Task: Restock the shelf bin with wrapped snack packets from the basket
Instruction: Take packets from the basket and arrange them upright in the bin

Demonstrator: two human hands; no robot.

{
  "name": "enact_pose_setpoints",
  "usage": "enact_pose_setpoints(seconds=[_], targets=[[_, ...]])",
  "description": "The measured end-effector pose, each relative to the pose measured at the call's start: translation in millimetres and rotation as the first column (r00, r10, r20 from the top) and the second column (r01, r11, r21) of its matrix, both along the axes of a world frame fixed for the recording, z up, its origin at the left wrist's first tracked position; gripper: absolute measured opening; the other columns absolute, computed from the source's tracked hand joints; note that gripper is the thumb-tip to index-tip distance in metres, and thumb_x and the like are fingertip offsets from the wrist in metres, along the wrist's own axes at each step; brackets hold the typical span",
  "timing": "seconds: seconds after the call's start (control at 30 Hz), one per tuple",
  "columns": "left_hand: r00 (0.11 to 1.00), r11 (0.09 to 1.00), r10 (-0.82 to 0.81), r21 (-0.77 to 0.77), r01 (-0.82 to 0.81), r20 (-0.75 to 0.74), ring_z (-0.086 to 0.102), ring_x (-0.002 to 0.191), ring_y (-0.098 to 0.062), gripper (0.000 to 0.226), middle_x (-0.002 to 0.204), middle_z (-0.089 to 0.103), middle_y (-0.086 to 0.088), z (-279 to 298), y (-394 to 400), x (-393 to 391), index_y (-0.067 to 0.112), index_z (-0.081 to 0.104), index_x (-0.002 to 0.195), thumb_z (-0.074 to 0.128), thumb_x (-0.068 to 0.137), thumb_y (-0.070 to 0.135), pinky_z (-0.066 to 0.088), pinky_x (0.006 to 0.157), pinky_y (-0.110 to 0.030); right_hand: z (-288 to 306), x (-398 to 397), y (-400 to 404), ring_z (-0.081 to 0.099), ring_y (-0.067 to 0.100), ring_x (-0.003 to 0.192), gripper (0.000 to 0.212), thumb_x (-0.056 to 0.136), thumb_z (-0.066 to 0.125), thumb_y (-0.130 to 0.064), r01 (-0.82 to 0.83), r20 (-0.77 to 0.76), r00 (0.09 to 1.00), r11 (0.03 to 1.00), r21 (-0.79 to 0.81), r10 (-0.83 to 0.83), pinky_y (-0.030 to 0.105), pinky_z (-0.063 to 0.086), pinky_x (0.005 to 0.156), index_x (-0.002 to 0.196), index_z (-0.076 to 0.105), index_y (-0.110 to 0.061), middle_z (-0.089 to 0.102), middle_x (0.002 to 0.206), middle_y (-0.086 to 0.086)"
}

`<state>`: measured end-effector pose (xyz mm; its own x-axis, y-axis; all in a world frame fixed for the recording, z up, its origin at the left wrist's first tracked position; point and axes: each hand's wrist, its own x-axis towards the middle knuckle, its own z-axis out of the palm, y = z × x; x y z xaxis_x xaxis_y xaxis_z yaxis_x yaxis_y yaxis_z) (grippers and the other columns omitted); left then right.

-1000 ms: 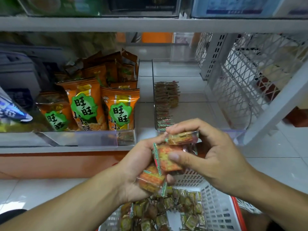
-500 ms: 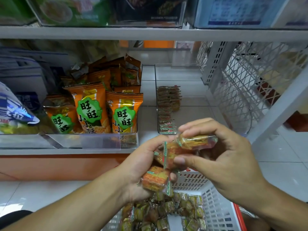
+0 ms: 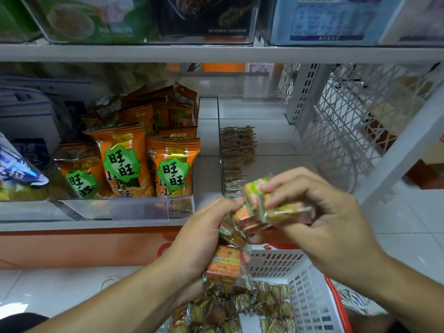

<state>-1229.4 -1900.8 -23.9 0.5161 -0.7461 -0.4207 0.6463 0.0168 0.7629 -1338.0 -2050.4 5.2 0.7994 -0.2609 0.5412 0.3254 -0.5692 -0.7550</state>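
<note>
Head view: the left hand [image 3: 204,239] is closed around a loose cluster of small square cracker packets in clear wrap with green and red print [image 3: 224,264]; one orange-brown packet hangs lowest, below the palm, the others fan up toward the thumb; the right hand [image 3: 326,219] pinches a single wrapped packet with a yellow-green face [image 3: 276,207] between thumb and fingertips, its near end touching the top of the left hand's cluster; both hands hang in front of the shelf's front edge, above the white slotted plastic basket with a red rim [image 3: 310,296], which holds a heap of the same packets [image 3: 240,306]; on the white shelf [image 3: 271,164], a clear acrylic bin [image 3: 222,150] holds a short row of the packets [image 3: 236,150] standing on edge along its left wall, toward the front; left of it, orange snack bags with green badges [image 3: 149,164] stand upright behind a clear front lip.
</note>
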Motion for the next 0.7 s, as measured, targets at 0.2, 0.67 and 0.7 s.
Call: enact_pose_setpoints(seconds=[0.2, 0.67, 0.7], targets=[[0.998, 0.997, -0.058, -0.044, 0.057, -0.014, 0.066, 0.06, -0.019, 0.049, 0.082, 0.071, -0.016, 7.7, 4.2, 0.5, 0.012, 0.079, 0.103, 0.076, 0.08, 0.055, 0.053, 0.047, -0.028, -1.0, -4.4, 0.2, 0.068, 0.02, 0.095, 0.045, 0.072, 0.078, 0.02, -0.118, -0.036, 0.992, 0.991, 0.058, 0.12, 0.02, 0.06, 0.073, 0.09, 0.073, -0.021, 0.067, 0.107, -0.001], [0.992, 0.998, -0.068, 0.005, 0.068, 0.11, 0.071, 0.071, -0.024, 0.05, 0.1, 0.075, -0.023, 3.9, 6.3, 0.3, 0.014, 0.071, 0.115, 0.083, 0.076, 0.043, 0.054, 0.048, -0.029, -7.5, -5.8, -17.0, 0.055, 0.012, 0.132, 0.04, 0.097, 0.055, -0.002, -0.15, -0.199, 0.958, 0.952, 0.268, 0.206, 0.02, 0.049, 0.098, 0.107, 0.077, -0.034, 0.06, 0.139, -0.01], [0.992, 0.998, -0.069, 0.006, 0.068, 0.11, 0.072, 0.073, -0.024, 0.05, 0.101, 0.076, -0.022, 3.8, 6.6, -0.8, 0.015, 0.071, 0.116, 0.082, 0.076, 0.044, 0.054, 0.048, -0.029, -8.4, -4.9, -16.8, 0.054, 0.012, 0.133, 0.041, 0.096, 0.051, -0.005, -0.175, -0.233, 0.938, 0.931, 0.32, 0.256, 0.02, 0.049, 0.098, 0.109, 0.076, -0.034, 0.059, 0.14, -0.011]])
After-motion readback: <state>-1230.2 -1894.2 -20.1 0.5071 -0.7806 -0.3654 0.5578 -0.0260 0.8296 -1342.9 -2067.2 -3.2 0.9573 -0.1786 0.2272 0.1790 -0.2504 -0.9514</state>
